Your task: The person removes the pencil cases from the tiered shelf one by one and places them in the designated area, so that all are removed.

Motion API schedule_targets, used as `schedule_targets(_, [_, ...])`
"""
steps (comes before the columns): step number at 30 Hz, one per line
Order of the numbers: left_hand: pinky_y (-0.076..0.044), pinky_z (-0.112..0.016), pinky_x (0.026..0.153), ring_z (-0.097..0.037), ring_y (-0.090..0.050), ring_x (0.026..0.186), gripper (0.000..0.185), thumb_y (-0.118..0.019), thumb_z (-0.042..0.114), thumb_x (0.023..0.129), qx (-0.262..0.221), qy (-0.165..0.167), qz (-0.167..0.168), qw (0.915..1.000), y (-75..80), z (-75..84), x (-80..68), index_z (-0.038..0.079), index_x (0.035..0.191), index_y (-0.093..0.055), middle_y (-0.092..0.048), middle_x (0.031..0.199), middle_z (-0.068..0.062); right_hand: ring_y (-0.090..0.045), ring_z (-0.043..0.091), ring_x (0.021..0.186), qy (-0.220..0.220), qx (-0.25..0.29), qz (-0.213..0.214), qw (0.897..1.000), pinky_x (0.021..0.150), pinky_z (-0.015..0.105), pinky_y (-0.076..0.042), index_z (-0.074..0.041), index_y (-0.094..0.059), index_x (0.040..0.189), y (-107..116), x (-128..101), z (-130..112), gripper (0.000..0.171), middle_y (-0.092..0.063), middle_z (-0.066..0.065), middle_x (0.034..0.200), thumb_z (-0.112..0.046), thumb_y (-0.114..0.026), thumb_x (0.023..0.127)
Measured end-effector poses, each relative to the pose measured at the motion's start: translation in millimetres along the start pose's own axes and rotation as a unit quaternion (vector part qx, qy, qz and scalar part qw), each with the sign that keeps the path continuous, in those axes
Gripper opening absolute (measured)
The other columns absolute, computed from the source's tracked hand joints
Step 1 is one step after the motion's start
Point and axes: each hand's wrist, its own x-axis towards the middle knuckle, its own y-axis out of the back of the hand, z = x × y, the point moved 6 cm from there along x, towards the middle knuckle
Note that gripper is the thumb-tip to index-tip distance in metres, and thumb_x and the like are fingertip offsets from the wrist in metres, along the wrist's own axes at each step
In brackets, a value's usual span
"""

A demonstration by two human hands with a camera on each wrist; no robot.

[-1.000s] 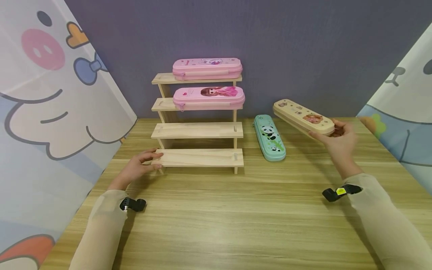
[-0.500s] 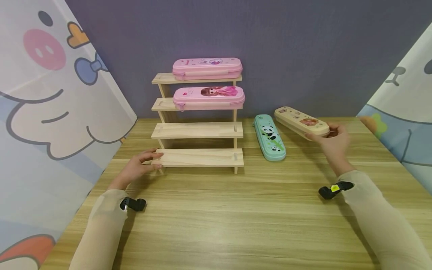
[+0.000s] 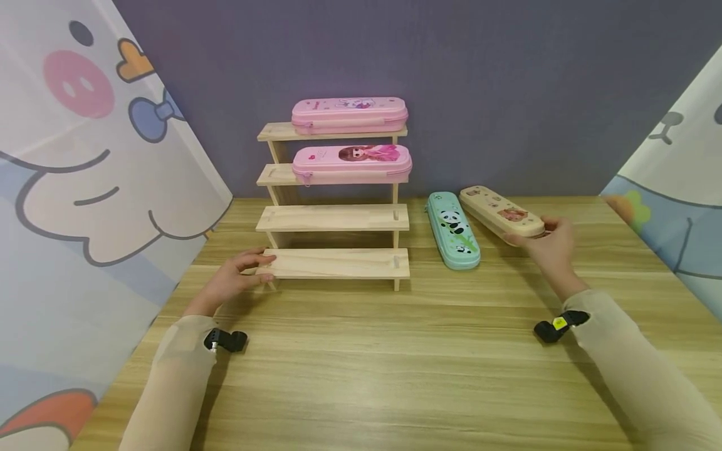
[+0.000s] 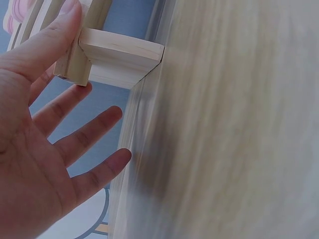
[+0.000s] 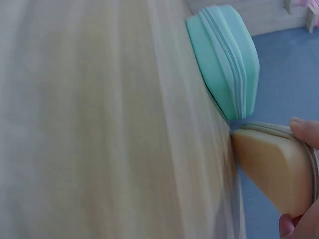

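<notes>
A cream pencil case [image 3: 502,213] with small printed figures is in my right hand [image 3: 549,250], gripped by its near end between thumb and fingers. In the right wrist view the case [image 5: 269,164] is tilted, its far end down by the table. Just left of it lies a mint-green pencil case [image 3: 453,230] with pandas on its lid. At the left, my left hand [image 3: 234,279] pinches the end of the lowest step of a four-tier wooden display rack [image 3: 338,263]. The left wrist view shows the thumb on top, the other fingers [image 4: 89,134] spread below.
Two pink pencil cases lie on the rack: one with a rabbit print [image 3: 350,116] on the top step, one with a doll print [image 3: 352,164] on the second. A dark grey panel [image 3: 507,94] backs the wooden table [image 3: 361,363]. Cartoon-printed panels [image 3: 84,156] flank both sides.
My right hand has lowered the cream pencil case toward the table and shifted a little left, beside the mint one. The left hand has stayed at the rack.
</notes>
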Motion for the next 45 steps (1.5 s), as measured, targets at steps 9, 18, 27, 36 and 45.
schedule_targets(9, [-0.027,-0.065,0.110,-0.051,-0.032,0.138,0.050,-0.072,0.017,0.094,0.010,-0.002,0.001,0.9999,-1.9,-0.7,-0.8,-0.002,0.137,-0.057,-0.028,0.156,-0.029,-0.036,0.044,0.124,0.010,-0.053,-0.108,0.993,0.099,0.047,-0.037,0.009,-0.022,0.151,-20.6,-8.7,-1.6,0.103,-0.024,0.036,0.142,-0.023,-0.086,0.078])
schedule_targets(18, [-0.027,-0.066,0.109,-0.051,-0.032,0.138,0.050,-0.072,0.017,0.093,0.003,0.005,-0.002,1.0000,-3.7,-5.0,-2.5,-0.002,0.137,-0.058,-0.028,0.156,-0.029,-0.033,0.043,0.112,0.026,-0.101,-0.160,0.982,0.089,0.047,-0.037,0.018,-0.034,0.140,-27.6,-15.4,10.0,0.094,-0.028,0.038,0.130,-0.025,-0.087,0.075])
schedule_targets(27, [-0.029,-0.066,0.109,-0.052,-0.033,0.137,0.051,-0.072,0.017,0.093,0.003,0.000,0.000,1.0000,-1.7,-1.1,-1.3,-0.001,0.138,-0.057,-0.029,0.156,-0.029,-0.033,0.046,0.110,0.006,-0.123,-0.206,0.971,0.093,0.055,-0.036,0.021,-0.028,0.139,-28.4,-12.1,10.6,0.100,-0.025,0.041,0.129,-0.030,-0.086,0.076])
schedule_targets(36, [-0.028,-0.065,0.109,-0.051,-0.034,0.137,0.051,-0.073,0.018,0.093,0.019,-0.001,0.000,0.9998,-0.3,-0.1,-0.9,-0.001,0.137,-0.058,-0.030,0.155,-0.029,-0.036,0.042,0.114,0.008,-0.106,-0.283,0.953,0.087,0.039,-0.039,0.023,-0.019,0.143,-26.5,-9.6,8.1,0.103,-0.027,0.041,0.132,-0.031,-0.082,0.082])
schedule_targets(45, [-0.028,-0.065,0.109,-0.051,-0.033,0.137,0.051,-0.073,0.017,0.093,0.013,-0.003,0.001,0.9999,-0.5,-0.6,0.1,-0.001,0.137,-0.057,-0.030,0.155,-0.029,-0.050,0.027,0.101,-0.029,-0.041,-0.388,0.920,0.073,0.026,-0.054,0.013,0.016,0.149,-21.5,-6.8,5.7,0.112,-0.030,0.043,0.133,-0.021,-0.073,0.090])
